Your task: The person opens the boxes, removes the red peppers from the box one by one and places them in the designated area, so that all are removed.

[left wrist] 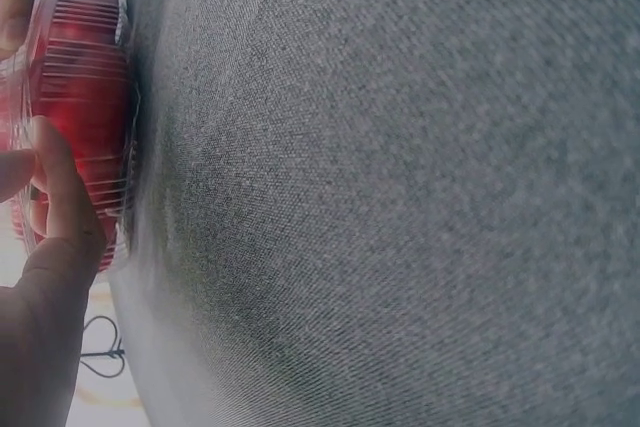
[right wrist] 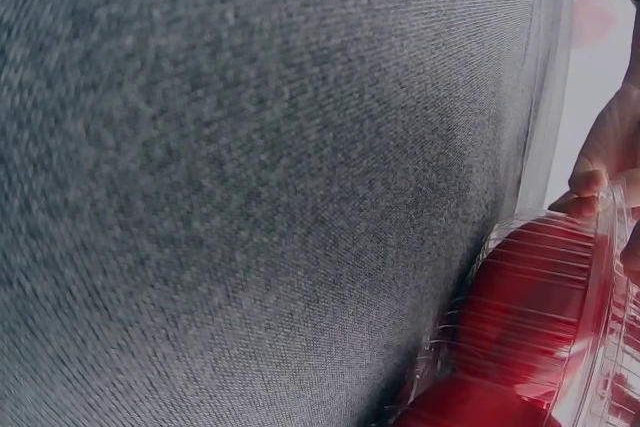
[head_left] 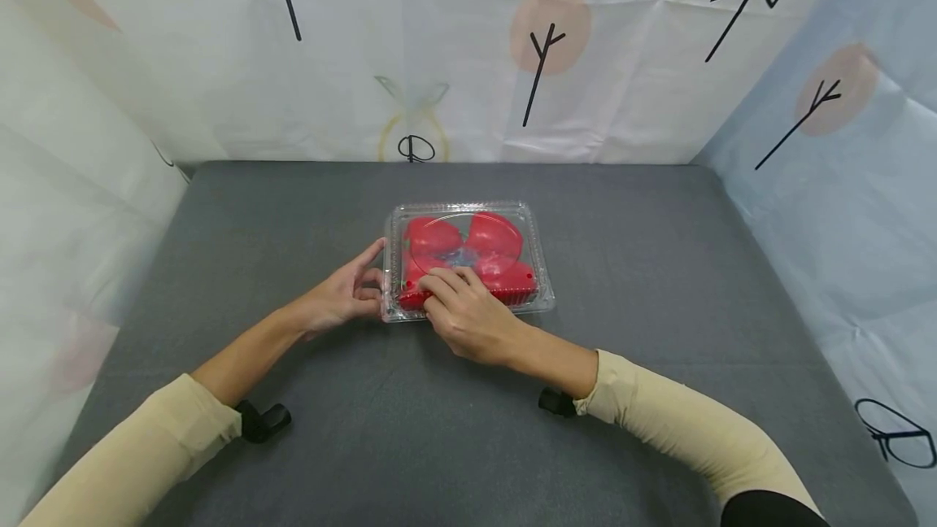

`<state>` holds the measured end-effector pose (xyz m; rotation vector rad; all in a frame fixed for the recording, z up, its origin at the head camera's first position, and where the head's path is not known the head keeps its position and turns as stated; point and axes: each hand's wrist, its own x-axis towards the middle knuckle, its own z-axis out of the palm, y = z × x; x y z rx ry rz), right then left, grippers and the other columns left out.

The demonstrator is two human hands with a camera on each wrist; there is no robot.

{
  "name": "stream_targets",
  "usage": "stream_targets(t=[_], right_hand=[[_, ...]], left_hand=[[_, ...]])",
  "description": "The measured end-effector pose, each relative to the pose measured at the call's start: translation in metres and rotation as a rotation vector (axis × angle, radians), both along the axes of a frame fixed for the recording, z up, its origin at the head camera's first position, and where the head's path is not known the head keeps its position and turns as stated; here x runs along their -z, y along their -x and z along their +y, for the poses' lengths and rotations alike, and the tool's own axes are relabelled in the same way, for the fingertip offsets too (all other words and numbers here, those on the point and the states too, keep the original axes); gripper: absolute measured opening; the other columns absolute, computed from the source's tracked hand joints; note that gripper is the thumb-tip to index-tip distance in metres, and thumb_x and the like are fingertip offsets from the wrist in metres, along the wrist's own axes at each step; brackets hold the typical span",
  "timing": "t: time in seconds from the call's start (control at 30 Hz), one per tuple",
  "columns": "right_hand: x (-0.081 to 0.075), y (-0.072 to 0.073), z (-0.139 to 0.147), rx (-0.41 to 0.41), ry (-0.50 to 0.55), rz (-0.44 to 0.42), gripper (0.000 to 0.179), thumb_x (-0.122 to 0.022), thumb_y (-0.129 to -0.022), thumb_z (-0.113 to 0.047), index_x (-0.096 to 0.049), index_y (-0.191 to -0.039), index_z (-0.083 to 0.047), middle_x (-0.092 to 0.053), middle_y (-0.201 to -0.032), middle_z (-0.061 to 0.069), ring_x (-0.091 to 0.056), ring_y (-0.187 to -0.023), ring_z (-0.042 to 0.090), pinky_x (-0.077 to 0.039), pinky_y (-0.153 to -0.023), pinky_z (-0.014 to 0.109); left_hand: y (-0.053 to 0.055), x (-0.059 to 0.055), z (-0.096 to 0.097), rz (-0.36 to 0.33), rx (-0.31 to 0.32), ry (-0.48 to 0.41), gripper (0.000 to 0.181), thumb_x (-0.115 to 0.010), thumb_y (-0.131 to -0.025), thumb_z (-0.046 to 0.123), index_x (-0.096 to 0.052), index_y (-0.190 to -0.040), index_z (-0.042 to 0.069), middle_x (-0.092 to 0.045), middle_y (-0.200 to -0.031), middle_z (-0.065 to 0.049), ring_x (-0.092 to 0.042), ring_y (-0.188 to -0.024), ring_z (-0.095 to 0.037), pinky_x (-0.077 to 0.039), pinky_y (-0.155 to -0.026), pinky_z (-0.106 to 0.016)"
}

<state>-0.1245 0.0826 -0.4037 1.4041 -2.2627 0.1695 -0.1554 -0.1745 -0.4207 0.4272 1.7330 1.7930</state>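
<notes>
A clear plastic clamshell box (head_left: pixel 543 291) sits on the grey table with several glossy red rounded things (head_left: pixel 494 236) inside; a little green shows between them, and their kind is unclear through the plastic. At the box's left side, my left hand (head_left: pixel 338 293) holds the rim between thumb and fingers. The left wrist view shows those fingers (left wrist: pixel 62 182) against the ribbed side wall. My right hand (head_left: pixel 468 315) reaches over the front edge, its bent fingers on the lid. What its thumb touches is mostly hidden.
Grey cloth covers the table (head_left: pixel 307 210). White printed sheets (head_left: pixel 468 47) stand behind it and along both sides. A black strap piece (head_left: pixel 265 421) hangs at the left wrist, another (head_left: pixel 556 402) at the right.
</notes>
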Motion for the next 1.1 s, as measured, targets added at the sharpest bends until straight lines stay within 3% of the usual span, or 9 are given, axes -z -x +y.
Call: stream_targets(t=[0.37,0.67,0.9,1.1], right_hand=[[0.001,0.002,0.0,-0.013,0.001,0.096,0.008,-0.069,-0.089,-0.015,-0.068,-0.086,-0.007,-0.063,-0.116,0.011,-0.057,-0.111,0.027,-0.051,-0.091,0.041],[0.003,0.003,-0.009,-0.032,-0.029,0.196,0.013,-0.071,-0.091,-0.018,-0.075,-0.098,-0.008,-0.064,-0.121,0.008,-0.056,-0.115,0.025,-0.051,-0.093,0.036],[0.003,0.002,-0.013,-0.003,-0.053,0.154,0.02,-0.073,-0.089,-0.021,-0.075,-0.105,-0.009,-0.063,-0.122,0.007,-0.054,-0.116,0.024,-0.049,-0.094,0.037],[0.004,0.002,-0.015,-0.012,-0.013,0.129,0.014,-0.067,-0.09,-0.016,-0.071,-0.099,-0.006,-0.061,-0.118,0.011,-0.055,-0.111,0.024,-0.051,-0.085,0.038]], left_hand=[[0.001,-0.002,-0.003,-0.016,-0.004,0.033,0.101,-0.059,-0.088,-0.012,0.007,-0.159,0.013,-0.053,-0.106,-0.013,-0.067,-0.09,-0.017,-0.058,-0.08,-0.033],[0.001,-0.001,0.004,-0.047,0.009,0.027,0.099,-0.057,-0.089,-0.01,0.009,-0.159,0.014,-0.053,-0.11,-0.013,-0.068,-0.093,-0.017,-0.058,-0.082,-0.031],[-0.001,-0.002,0.008,-0.036,-0.006,0.024,0.1,-0.058,-0.088,-0.011,0.009,-0.159,0.012,-0.053,-0.107,-0.013,-0.068,-0.091,-0.016,-0.058,-0.08,-0.03],[-0.002,-0.002,0.009,-0.038,-0.02,-0.01,0.1,-0.056,-0.087,-0.015,0.009,-0.159,0.012,-0.052,-0.106,-0.012,-0.067,-0.088,-0.015,-0.058,-0.078,-0.029]])
